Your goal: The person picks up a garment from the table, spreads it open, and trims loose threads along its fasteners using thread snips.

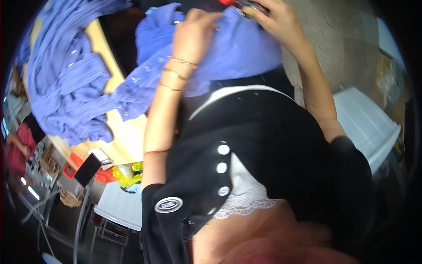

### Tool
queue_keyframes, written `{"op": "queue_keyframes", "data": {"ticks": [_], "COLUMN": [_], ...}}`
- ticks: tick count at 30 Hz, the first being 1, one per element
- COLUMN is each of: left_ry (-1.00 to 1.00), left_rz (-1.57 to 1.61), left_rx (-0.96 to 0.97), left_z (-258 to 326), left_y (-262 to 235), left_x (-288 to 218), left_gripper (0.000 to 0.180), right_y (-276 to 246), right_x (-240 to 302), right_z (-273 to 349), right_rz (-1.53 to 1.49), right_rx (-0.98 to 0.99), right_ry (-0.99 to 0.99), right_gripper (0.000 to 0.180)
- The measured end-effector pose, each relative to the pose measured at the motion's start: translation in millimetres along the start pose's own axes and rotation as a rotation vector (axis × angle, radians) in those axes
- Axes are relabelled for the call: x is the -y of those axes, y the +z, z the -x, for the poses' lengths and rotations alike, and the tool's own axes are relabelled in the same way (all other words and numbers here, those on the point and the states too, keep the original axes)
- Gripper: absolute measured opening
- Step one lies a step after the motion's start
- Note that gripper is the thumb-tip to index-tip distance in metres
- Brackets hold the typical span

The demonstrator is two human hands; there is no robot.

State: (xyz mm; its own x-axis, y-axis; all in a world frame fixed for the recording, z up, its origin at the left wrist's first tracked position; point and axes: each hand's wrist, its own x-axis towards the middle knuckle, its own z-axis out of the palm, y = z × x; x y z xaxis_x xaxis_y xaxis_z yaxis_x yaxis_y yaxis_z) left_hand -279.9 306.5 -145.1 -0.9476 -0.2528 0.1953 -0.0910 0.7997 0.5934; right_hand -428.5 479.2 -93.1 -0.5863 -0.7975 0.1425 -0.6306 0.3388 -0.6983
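Across my lap lies a blue-violet garment [246, 48] of thin cloth, with small pale thread ends or marks scattered on it. My left hand [193, 33] is closed at its upper part, fingers pinching the cloth. At the garment's far right edge is my right hand [274, 20], closed around a small dark tool [255, 6] that looks like thread snips; its tip is partly cut off by the frame's top edge. Something red shows beside the tool. Both hands are slightly blurred.
More blue-violet garments [70, 83] are heaped on a pale wooden table [127, 145] at left. Near its corner are a black phone [88, 170] and a yellow plastic bag [127, 177]. White seats [118, 207] flank me. Another person [22, 147] is at far left.
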Motion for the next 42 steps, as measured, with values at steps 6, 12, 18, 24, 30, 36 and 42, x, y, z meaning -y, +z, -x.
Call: {"op": "queue_keyframes", "data": {"ticks": [6,12,18,24,30,36,42], "left_ry": [0.020,-0.035,-0.099,-0.199,-0.225,-0.406,-0.246], "left_rz": [-0.209,-0.091,-0.147,-0.139,-0.287,-0.061,-0.154], "left_rx": [-0.098,-0.168,-0.238,-0.420,-0.582,-0.323,-0.296], "left_z": [5.3,20.2,10.9,9.1,7.5,44.6,47.8], "left_y": [39.1,30.0,5.3,-36.1,-58.6,-81.6,-66.6], "left_x": [11.1,-2.7,-4.5,5.7,22.4,45.2,19.4], "left_gripper": [0.004,0.004,0.006,0.016,0.012,0.023,0.015], "right_y": [21.4,33.8,31.9,36.1,23.6,38.7,34.7], "right_x": [-24.9,-47.4,-45.4,-62.2,-29.3,-21.4,-16.9], "right_z": [7.8,12.1,3.8,-0.3,-1.6,-2.2,13.6], "right_rz": [-0.175,-0.237,-0.260,-0.265,-0.419,-0.635,-0.737], "right_rx": [0.009,0.069,0.101,0.110,0.004,-0.006,0.019], "right_ry": [0.083,0.044,0.083,0.150,0.188,0.255,0.258], "right_gripper": [0.030,0.031,0.030,0.030,0.036,0.030,0.029]}}
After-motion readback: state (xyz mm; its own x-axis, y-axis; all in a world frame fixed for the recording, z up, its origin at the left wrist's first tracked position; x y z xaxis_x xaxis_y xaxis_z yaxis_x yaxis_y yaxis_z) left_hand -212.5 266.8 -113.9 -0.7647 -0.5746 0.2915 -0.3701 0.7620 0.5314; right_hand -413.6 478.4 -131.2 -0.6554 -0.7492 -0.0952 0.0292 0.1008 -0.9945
